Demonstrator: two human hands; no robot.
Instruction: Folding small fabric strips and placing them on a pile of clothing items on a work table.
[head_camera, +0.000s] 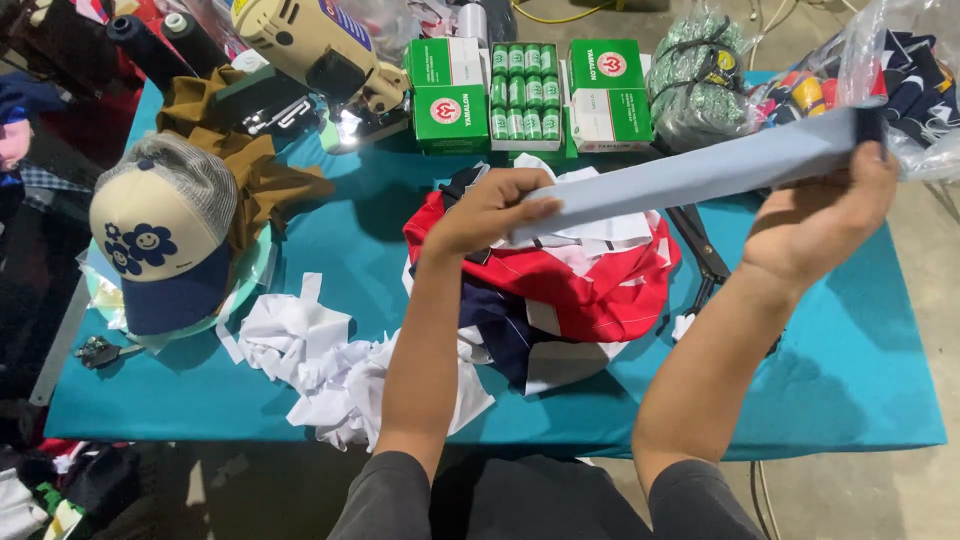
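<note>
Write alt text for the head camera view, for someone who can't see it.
Two bare hands, left hand and right hand, stretch a pale blue fabric strip above red, white and navy cloth on a teal table; a cap sits left.

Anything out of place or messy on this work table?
White scraps lie crumpled in a loose heap and overhang the table's near edge. Otherwise nothing odd: both hands, left and right, hold a pale blue strip stretched flat.
</note>
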